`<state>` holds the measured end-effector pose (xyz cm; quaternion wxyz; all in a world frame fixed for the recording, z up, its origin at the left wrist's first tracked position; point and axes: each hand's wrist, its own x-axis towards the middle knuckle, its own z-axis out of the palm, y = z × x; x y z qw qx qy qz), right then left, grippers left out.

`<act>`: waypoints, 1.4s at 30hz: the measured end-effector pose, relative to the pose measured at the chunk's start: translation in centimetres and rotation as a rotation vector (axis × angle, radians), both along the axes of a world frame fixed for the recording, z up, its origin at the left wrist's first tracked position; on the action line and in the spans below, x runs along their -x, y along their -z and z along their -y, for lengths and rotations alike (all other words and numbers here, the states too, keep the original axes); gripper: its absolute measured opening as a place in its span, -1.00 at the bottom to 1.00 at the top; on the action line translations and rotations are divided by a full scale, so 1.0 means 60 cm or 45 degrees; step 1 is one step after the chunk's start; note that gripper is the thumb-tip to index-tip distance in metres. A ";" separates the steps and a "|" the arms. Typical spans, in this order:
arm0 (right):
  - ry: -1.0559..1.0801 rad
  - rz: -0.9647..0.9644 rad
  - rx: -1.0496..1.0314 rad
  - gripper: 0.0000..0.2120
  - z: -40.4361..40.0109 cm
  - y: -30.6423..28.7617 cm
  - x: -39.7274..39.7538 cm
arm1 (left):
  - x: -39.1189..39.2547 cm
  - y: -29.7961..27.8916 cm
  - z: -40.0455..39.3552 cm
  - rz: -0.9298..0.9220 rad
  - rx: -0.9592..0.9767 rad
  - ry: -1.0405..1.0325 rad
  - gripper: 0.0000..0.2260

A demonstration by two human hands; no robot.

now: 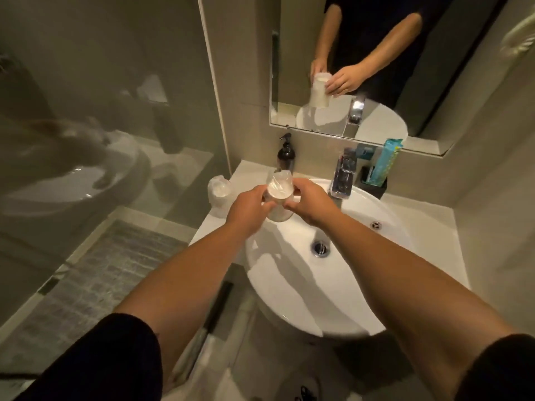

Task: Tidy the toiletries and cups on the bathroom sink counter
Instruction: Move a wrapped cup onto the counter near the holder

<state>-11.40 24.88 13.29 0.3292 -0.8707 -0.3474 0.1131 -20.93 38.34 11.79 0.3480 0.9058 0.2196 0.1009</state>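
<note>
Just above the centre of the frame, both hands hold one wrapped cup point(278, 198) over the left rim of the sink point(318, 285). The left hand point(249, 208) grips the cup from the left with its fingers point(265, 195) curled round the side; the right hand point(311, 202) closes on it from the right, fingers point(292, 205) pressed to the wrapping. The cup is tilted, its plastic cover bunched at the top.

A second wrapped cup point(219, 191) stands upright on the counter point(428, 224) to the left of the hands, near the counter's left edge and apart from the held cup. Behind the hands, against the wall, stands a dark pump bottle point(286, 153). The tap point(343, 175) rises at the back of the sink, right of centre. Further right, a black holder point(376, 188) sits on the counter with a blue-green packet point(386, 159) standing in it, leaning against the lower edge of the mirror point(376, 68). The mirror, in the upper right of the frame, shows the two hands on the cup. A glass panel point(101, 111) fills the left side of the frame.
</note>
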 end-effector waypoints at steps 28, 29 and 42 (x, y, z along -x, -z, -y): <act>0.693 -0.094 -0.009 -0.50 0.409 0.028 -0.218 | -0.345 0.030 0.372 0.012 0.043 0.660 -0.73; 0.688 -0.101 -0.004 -0.50 0.410 0.032 -0.236 | -0.361 0.038 0.376 0.012 0.043 0.635 -0.72; 0.675 -0.222 0.036 -0.44 0.412 0.147 -0.380 | -0.481 0.144 0.401 -0.094 0.029 0.469 -0.81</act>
